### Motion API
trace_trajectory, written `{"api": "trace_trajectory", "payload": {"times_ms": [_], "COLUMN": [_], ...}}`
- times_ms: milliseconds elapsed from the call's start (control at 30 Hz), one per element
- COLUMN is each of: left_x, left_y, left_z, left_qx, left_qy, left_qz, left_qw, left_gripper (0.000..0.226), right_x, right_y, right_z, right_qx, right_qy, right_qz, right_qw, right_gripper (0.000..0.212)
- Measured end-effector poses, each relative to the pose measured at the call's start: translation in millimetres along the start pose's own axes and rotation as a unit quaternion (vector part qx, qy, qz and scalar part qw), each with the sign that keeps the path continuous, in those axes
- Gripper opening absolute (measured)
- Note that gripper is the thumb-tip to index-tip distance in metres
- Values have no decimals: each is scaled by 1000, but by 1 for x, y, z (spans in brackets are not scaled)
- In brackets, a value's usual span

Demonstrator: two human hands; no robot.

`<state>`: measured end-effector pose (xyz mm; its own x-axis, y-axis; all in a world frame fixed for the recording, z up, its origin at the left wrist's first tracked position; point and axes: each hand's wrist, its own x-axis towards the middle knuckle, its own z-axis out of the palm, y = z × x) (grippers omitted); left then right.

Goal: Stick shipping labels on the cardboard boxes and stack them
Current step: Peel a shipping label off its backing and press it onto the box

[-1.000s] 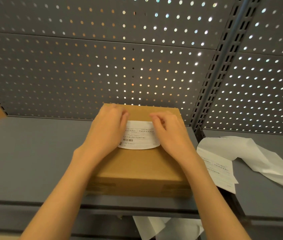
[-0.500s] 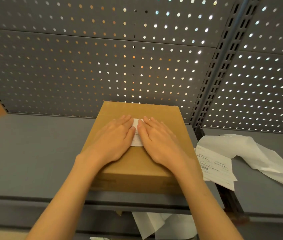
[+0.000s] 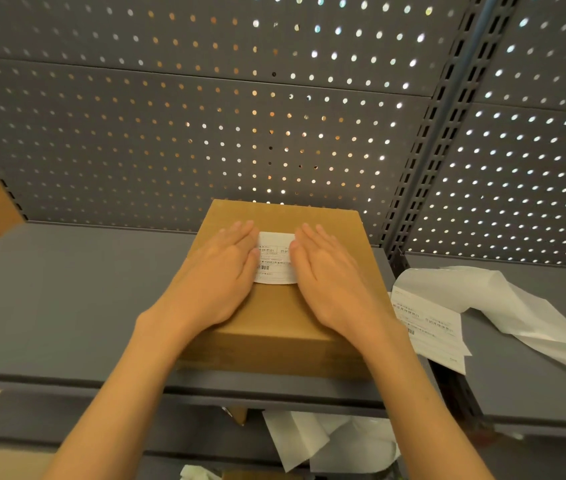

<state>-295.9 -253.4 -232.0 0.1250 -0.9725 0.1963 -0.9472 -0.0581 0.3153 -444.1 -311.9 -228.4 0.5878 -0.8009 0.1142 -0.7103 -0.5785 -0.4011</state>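
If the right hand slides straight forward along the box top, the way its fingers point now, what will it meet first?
The right hand lies flat on the cardboard box, fingers pointing toward the far edge, slightly left. It would probably cross bare cardboard beside the shipping label, pass the far edge, then meet the perforated back panel. Depth there is unclear.

White shipping label [image 3: 274, 258] lies flat atop brown cardboard box [image 3: 276, 317]

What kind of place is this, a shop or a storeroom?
Probably a stockroom or packing area. Grey metal shelves stand against a perforated back panel, a cardboard box sits on one shelf with a shipping label on top, and more label sheets lie nearby.
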Motion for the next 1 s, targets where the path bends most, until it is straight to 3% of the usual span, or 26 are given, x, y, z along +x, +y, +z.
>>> {"api": "trace_trajectory", "payload": {"times_ms": [167, 733, 867, 1000], "left_x": [-10, -37, -41, -42], "left_y": [10, -7, 7, 16], "left_z": [8, -5, -2, 3], "left_qx": [-29, 25, 28, 19], "left_qy": [-41, -7, 30, 8], "left_qz": [42, -32, 16, 66], "left_qw": [998, 999, 999, 998], "left_gripper": [46, 47, 48, 47], "right_x": [-8, -35, -38, -42], "right_y": [-17, 2, -17, -32], "right_z": [15, 10, 14, 24], "right_qx": [-31, -85, -55, -78], "right_qy": [-14, 36, 44, 44], "right_qz": [-59, 28, -22, -67], "right_qw": [998, 995, 997, 994], "right_gripper": [47, 53, 52, 61]}}
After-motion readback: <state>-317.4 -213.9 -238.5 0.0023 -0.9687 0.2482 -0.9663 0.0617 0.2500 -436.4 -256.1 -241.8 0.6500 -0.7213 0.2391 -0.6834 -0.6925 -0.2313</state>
